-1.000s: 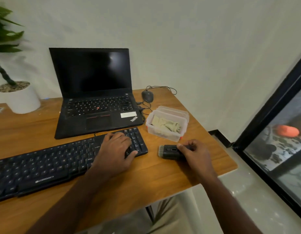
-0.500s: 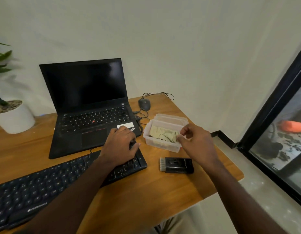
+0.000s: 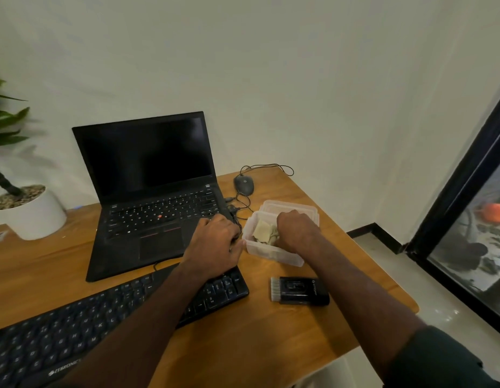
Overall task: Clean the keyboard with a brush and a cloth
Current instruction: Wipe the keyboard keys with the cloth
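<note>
The right hand (image 3: 296, 231) was down inside the clear tub (image 3: 274, 254) at about two o'clock from the keyboard (image 3: 108, 317), its fingers curled over the pale cloth (image 3: 263, 232). Whether they had closed on the cloth could not be told, since the knuckles hid the fingertips. The left hand (image 3: 215, 247) lay palm-down on the keyboard's right end, fingers loosely bent and pressing the board, seemingly to steady it.

The brush (image 3: 299, 291) lay flat on the desk (image 3: 243, 345) at three o'clock from the keyboard's right end, bristles toward the keyboard, touched by neither hand. The tub stood just beyond it, at twelve o'clock from the brush.

As for progress, the brush lying apart while a hand went for the cloth suggested the brushing was probably done and the wiping was about to start, though the keys themselves showed no clear sign either way. What seemed left: lifting the cloth out, wiping across the keys, and putting the things back.

A laptop (image 3: 153, 197) stood open at twelve o'clock from the keyboard.
</note>
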### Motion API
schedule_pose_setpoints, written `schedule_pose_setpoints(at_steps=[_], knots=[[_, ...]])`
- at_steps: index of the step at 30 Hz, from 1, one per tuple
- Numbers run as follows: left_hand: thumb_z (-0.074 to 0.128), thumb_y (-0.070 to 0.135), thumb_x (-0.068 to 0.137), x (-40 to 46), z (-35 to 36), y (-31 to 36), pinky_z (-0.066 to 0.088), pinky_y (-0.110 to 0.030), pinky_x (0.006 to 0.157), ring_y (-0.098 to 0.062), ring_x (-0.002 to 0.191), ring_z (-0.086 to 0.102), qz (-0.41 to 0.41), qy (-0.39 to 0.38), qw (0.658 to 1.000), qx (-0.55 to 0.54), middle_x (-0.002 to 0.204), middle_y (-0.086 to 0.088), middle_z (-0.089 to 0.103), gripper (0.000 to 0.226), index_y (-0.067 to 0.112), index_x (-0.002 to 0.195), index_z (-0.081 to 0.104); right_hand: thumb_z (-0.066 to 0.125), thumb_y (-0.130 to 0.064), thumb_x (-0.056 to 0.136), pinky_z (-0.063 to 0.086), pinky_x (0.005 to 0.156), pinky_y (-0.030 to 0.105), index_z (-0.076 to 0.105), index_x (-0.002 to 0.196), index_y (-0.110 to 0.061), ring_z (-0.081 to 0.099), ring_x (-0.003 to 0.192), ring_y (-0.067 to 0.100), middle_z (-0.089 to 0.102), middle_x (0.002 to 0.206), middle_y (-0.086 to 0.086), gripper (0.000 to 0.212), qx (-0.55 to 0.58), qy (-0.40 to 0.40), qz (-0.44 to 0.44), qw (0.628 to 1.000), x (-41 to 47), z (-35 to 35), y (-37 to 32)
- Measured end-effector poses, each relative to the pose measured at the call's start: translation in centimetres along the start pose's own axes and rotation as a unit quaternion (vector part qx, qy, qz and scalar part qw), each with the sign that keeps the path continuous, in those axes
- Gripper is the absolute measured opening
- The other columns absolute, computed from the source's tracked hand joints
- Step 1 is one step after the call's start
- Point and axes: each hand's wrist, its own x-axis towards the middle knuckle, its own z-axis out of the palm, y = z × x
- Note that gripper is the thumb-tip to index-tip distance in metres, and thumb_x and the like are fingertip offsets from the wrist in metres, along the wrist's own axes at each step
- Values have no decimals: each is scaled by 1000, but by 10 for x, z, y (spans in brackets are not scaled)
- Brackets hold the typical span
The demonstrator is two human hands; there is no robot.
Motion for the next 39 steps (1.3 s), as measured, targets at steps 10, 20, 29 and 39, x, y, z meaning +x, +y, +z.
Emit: schedule_pose_setpoints(at_steps=[10,20,29,39], knots=[[61,41,91,-4,-5,-1,39,-40,97,-10,107,50,-35,3,997,-64,104,10,65,22,25,105,68,70,-39,83,56,77,34,70,107,-14,64,89,22,70,104,7,35,66,17,-25,997,-2,-3,-1],[65,54,86,-6,-35,3,53,-34,87,-11,107,66,-210,-27,808,-550,113,2,71,49,22,123,64,93,-20,66,58,66,30,56,108,-21,70,84,17,71,94,2,56,546,107,-39,830,-31,-42,-20],[76,26,83,-25,-58,-12,48,-56,103,-42,119,61,-281,-84,564,-772,126,-26,64,52,1,126,62,69,8,86,59,73,42,55,127,-12,72,95,28,74,112,11,48,719,-141,-103,673,-42,-54,-57],[70,-8,79,-45,-83,-35,55,-44,96,-34,111,67,-249,-84,668,-696,116,-18,70,45,0,123,62,72,-12,89,54,95,46,59,132,-15,66,117,32,69,124,14,45,655,-262,-131,696,-43,-46,-70]])
